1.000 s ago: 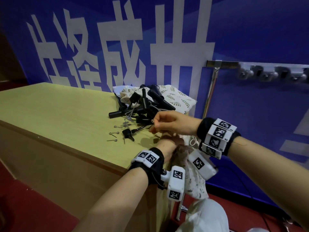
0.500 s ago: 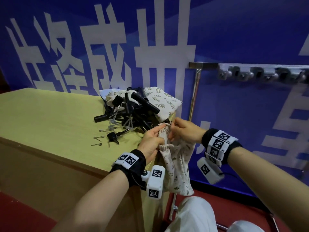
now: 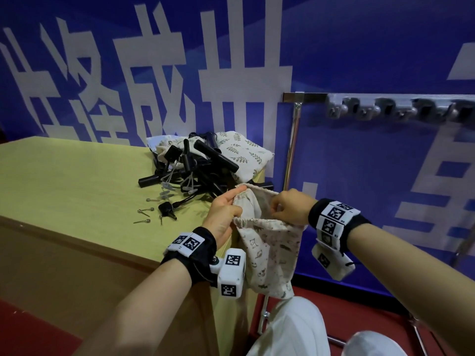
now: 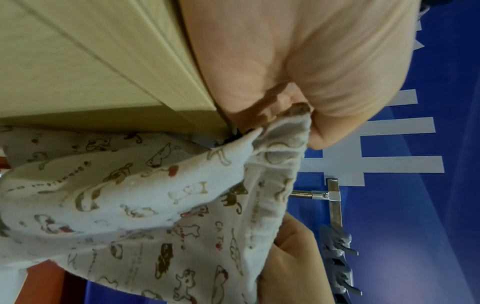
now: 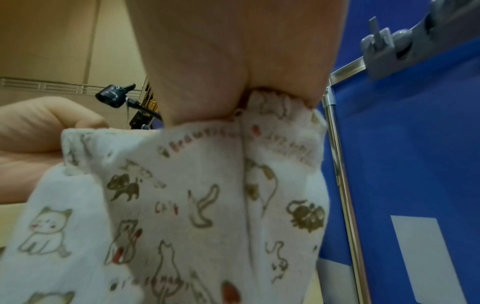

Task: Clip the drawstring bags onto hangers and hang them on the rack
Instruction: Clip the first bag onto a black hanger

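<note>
A cream drawstring bag (image 3: 270, 250) printed with cats hangs off the table's right corner, held by both hands at its top hem. My left hand (image 3: 226, 214) pinches the hem's left end, my right hand (image 3: 290, 209) pinches the right end, and the mouth is stretched between them. The same bag (image 4: 161, 216) fills the left wrist view and the bag (image 5: 197, 205) fills the right wrist view. A heap of black clip hangers (image 3: 195, 168) lies on the table behind my hands. The metal rack (image 3: 359, 97) stands to the right, its grey hooks (image 3: 390, 110) bare.
More leaf-print bags (image 3: 241, 152) lie under and behind the hanger heap on the yellow-green table (image 3: 77, 191). Small metal pins (image 3: 145, 214) and a loose black clip (image 3: 165, 208) lie left of my hands. A blue banner wall stands behind; red floor below.
Both hands have lifted the bag from below the table edge and pulled its hem apart sideways, opening the mouth wider. The head view has swung to the right toward the rack.
</note>
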The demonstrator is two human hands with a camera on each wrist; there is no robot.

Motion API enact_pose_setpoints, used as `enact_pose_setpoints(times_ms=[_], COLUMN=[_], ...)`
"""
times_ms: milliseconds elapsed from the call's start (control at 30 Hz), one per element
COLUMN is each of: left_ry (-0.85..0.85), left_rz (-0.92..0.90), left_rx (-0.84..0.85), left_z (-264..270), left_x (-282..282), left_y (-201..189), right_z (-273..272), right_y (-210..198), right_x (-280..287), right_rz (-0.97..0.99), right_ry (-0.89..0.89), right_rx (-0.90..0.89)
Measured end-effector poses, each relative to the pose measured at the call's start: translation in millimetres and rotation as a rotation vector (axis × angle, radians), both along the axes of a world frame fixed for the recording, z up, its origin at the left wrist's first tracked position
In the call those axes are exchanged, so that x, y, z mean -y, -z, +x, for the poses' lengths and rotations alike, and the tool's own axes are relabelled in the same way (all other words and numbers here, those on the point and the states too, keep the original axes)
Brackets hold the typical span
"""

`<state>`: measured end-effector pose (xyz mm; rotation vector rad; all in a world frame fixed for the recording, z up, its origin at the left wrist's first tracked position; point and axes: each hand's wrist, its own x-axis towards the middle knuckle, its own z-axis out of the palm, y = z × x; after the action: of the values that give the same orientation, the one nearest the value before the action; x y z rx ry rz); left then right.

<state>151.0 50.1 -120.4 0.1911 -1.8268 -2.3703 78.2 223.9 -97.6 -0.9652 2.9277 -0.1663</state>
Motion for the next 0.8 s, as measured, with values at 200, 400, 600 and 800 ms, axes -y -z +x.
enact_pose_setpoints(times_ms=[200,400,600,800], left_ry=[-0.001,0.034,-0.013,-0.026], left_rz=[-0.035,-0.058,-0.001,0.011], left_rx=[0.015,0.03,0.107,0.081], left_z=[1.6,5.3,1.6,4.6], left_x=[0.3,-0.9,-1.3,-5.3], left_y=[-1.1,-3.3,-2.2,-4.2], right_z=[-2.7,7.9,19.1,-5.5], right_y=[-11.9,-59.9,-97.6,-81.8], right_x=[5.2,47.7,103.4,132.5], right_rz=[-0.094,-0.536,-0.816,-0.508], right_ry=[-0.004,-0.005,-0.005,0.054], right_rx=[-0.005,-0.073,0.086,0.2])
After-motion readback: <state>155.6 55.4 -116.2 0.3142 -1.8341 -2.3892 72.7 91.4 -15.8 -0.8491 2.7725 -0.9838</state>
